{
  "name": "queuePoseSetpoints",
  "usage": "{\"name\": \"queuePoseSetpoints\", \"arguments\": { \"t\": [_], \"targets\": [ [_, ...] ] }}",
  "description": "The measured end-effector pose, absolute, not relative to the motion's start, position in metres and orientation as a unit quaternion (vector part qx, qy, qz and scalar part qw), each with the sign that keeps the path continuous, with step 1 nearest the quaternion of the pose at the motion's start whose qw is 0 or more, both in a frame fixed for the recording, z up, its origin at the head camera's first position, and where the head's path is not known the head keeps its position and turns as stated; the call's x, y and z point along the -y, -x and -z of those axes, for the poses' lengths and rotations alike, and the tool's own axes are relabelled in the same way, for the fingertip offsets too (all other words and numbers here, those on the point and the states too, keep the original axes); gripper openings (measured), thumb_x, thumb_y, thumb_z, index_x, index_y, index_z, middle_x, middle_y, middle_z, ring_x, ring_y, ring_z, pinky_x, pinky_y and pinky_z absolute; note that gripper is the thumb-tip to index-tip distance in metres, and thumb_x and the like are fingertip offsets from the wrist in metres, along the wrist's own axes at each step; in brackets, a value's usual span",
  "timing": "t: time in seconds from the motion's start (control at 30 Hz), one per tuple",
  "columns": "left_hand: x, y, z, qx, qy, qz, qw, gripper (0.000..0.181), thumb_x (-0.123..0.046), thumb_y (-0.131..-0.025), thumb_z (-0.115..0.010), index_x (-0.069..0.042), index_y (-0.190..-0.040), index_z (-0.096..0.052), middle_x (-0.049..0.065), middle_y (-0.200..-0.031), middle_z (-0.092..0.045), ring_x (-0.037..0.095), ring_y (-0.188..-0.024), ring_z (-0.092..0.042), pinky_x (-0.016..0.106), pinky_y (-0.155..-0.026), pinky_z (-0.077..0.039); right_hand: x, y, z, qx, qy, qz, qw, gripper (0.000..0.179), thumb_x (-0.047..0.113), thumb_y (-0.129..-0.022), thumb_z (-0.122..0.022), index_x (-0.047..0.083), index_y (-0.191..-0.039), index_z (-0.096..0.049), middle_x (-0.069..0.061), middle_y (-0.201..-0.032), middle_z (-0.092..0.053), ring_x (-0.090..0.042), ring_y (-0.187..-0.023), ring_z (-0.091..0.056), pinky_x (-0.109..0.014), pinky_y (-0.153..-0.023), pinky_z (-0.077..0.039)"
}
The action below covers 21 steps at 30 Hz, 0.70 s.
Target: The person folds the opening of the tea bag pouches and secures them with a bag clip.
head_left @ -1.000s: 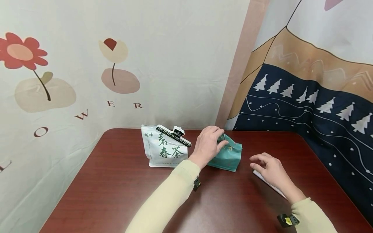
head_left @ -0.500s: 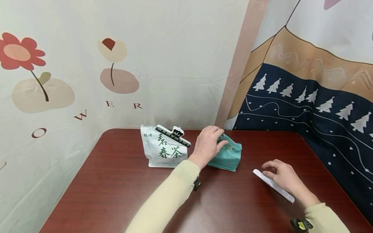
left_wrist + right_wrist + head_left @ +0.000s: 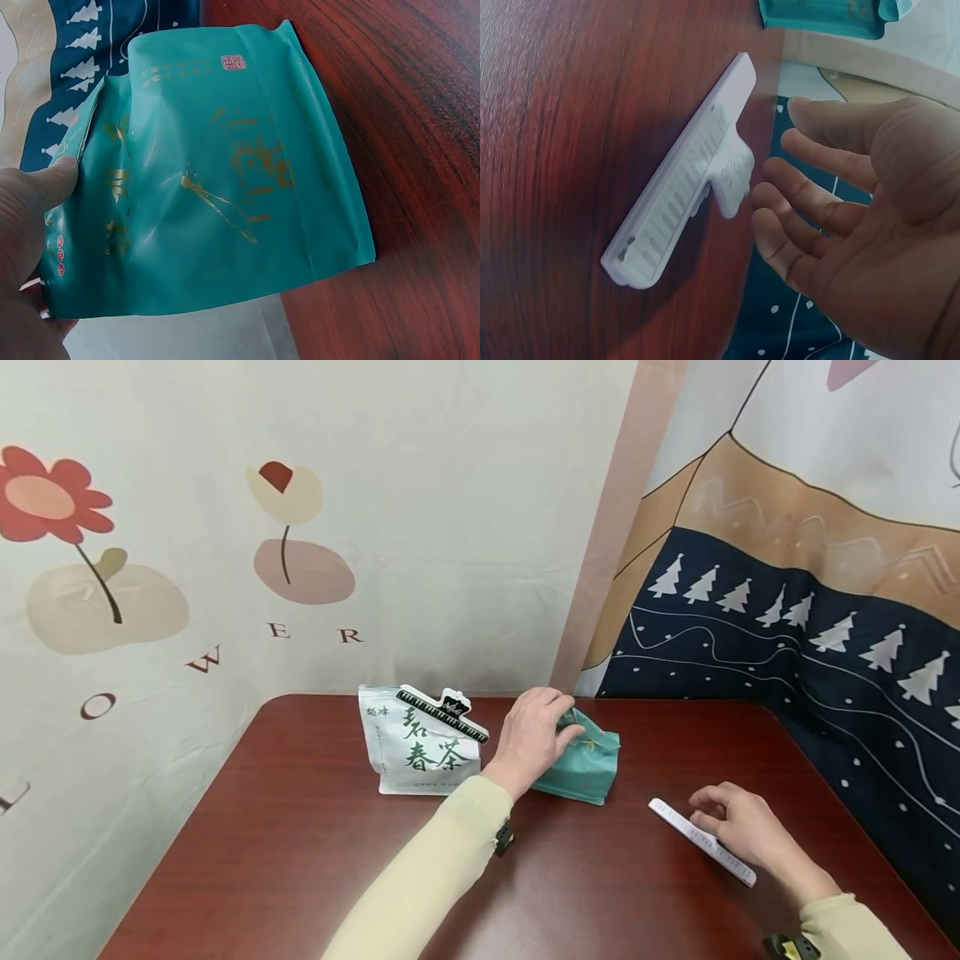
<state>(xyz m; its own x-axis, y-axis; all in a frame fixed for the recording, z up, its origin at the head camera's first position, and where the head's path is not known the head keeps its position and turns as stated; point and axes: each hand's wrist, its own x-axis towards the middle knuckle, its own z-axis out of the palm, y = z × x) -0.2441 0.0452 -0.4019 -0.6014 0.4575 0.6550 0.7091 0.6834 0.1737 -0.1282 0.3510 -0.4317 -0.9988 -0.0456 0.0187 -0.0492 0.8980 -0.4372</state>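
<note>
A teal tea bag (image 3: 585, 767) with gold print stands towards the back of the table. My left hand (image 3: 529, 733) pinches its folded top, and the thumb (image 3: 56, 182) lies along the fold in the left wrist view. Farther right, a white bag clip (image 3: 676, 180) with a piano-key pattern lies on the table, its handle turned towards my right hand (image 3: 870, 202). That hand hovers beside the clip, apart from it, with fingers loosely bent and nothing between them. The head view also has the clip (image 3: 702, 842) just left of the right hand (image 3: 746, 827).
Left of the teal bag stands a white tea bag (image 3: 420, 752) with green lettering. A black-and-white clip (image 3: 442, 714) sits slanted across its top corner. A printed cloth (image 3: 450, 527) hangs behind the dark red table (image 3: 300, 860).
My right hand has drawn back to the right and nearer to me, uncovering the white clip on the table. The left hand stays on the teal bag.
</note>
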Motion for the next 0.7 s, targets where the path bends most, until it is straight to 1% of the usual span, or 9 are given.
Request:
{"name": "queuePoseSetpoints", "arguments": {
  "t": [0.2,0.4,0.5,0.7],
  "targets": [
    [-0.045,0.243,0.402,0.871,0.334,0.212,0.291,0.034,-0.037,-0.09,-0.08,-0.015,-0.114,-0.075,-0.002,-0.109,-0.072,0.016,-0.107,-0.065,0.029,-0.106,-0.047,-0.358,0.127,0.432,0.975,-0.018,-0.224,0.005,0.021,0.009,-0.086,-0.079,0.002,-0.106,-0.074,-0.013,-0.101,-0.068,-0.026,-0.085,-0.061,-0.039,-0.07,-0.051],
    [-0.045,0.243,0.402,0.872,0.333,0.213,0.289,0.033,-0.037,-0.09,-0.08,-0.015,-0.113,-0.075,-0.002,-0.11,-0.072,0.017,-0.108,-0.064,0.03,-0.106,-0.047,-0.361,0.128,0.432,0.975,-0.008,-0.223,-0.015,0.027,0.009,-0.087,-0.078,-0.002,-0.11,-0.071,-0.017,-0.102,-0.069,-0.028,-0.088,-0.063,-0.043,-0.073,-0.053],
    [-0.045,0.243,0.402,0.871,0.334,0.214,0.291,0.033,-0.037,-0.09,-0.08,-0.015,-0.113,-0.075,-0.002,-0.11,-0.072,0.017,-0.108,-0.065,0.03,-0.106,-0.047,-0.362,0.128,0.433,0.975,-0.003,-0.221,-0.024,0.029,0.009,-0.087,-0.078,-0.003,-0.112,-0.07,-0.017,-0.102,-0.069,-0.028,-0.088,-0.063,-0.044,-0.074,-0.053],
    [-0.046,0.243,0.402,0.868,0.335,0.213,0.298,0.033,-0.035,-0.089,-0.082,-0.014,-0.112,-0.075,-0.001,-0.11,-0.072,0.018,-0.108,-0.065,0.03,-0.106,-0.047,-0.366,0.129,0.434,0.975,0.0,-0.219,-0.041,0.03,0.01,-0.088,-0.077,-0.003,-0.113,-0.069,-0.019,-0.103,-0.069,-0.03,-0.09,-0.064,-0.05,-0.076,-0.055]
  ]
}}
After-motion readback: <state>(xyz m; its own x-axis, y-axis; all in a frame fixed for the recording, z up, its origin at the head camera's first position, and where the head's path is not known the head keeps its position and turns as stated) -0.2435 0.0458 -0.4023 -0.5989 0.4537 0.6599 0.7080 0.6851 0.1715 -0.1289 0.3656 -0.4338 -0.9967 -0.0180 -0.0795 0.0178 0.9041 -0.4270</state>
